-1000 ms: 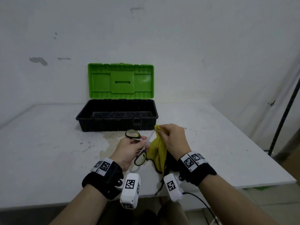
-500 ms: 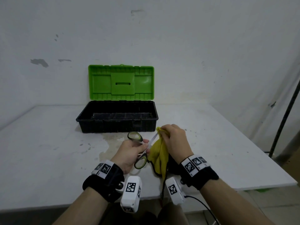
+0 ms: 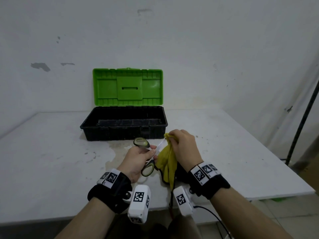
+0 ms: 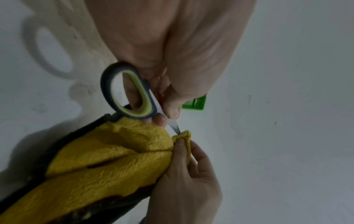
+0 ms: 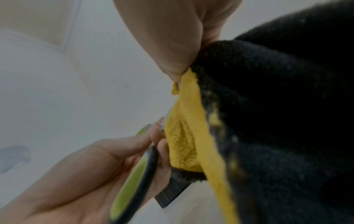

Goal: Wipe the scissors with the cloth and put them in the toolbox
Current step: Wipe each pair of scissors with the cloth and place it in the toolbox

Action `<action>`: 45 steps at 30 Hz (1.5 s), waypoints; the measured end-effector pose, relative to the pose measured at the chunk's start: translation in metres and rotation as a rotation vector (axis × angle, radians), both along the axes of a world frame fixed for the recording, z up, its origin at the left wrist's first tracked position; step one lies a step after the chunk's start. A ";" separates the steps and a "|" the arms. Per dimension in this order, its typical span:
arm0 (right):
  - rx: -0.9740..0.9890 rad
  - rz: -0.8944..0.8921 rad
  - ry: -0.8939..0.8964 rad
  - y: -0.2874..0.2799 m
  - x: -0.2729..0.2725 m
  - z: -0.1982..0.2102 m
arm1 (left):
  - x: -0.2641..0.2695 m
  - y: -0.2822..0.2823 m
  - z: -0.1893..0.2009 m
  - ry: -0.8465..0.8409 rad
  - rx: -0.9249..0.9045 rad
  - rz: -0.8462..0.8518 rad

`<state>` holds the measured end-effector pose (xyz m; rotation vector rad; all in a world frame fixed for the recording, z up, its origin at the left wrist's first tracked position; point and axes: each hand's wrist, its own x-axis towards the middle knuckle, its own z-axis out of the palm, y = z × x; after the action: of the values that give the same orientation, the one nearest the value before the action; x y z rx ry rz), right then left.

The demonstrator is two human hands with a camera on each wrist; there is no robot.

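Note:
My left hand (image 3: 138,156) grips the scissors (image 3: 148,169) by their black-and-green handle loops, above the table just in front of the toolbox. The steel blade (image 3: 160,145) points up and right into the yellow cloth (image 3: 168,161). My right hand (image 3: 183,147) pinches the cloth's top fold around the blade tip, and the rest of the cloth hangs down, black on its back. The left wrist view shows one scissors loop (image 4: 128,92), the blade (image 4: 174,125) and the cloth (image 4: 107,160). The right wrist view shows the cloth (image 5: 185,136) beside a scissors loop (image 5: 134,178). The black toolbox (image 3: 124,133) stands open with its green lid (image 3: 127,87) raised.
The white table (image 3: 51,161) carries stains in front of the toolbox. Its right edge drops off near a dark pole (image 3: 303,114). A white wall (image 3: 172,40) rises right behind the toolbox.
Both hands have lifted slightly toward the toolbox. The cloth pinched in my right hand has slid up the blade toward its tip, leaving more bare steel showing near the handles.

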<state>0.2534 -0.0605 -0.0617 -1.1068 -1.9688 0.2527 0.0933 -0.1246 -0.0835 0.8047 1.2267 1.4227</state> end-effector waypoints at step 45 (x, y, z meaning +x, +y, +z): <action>0.006 0.210 -0.489 -0.049 -0.023 -0.002 | 0.006 0.000 0.000 -0.218 0.101 0.065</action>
<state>0.2304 -0.1095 -0.0633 -1.0241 -2.5228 0.0885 0.0991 -0.1246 -0.0835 0.6628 1.0295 1.5909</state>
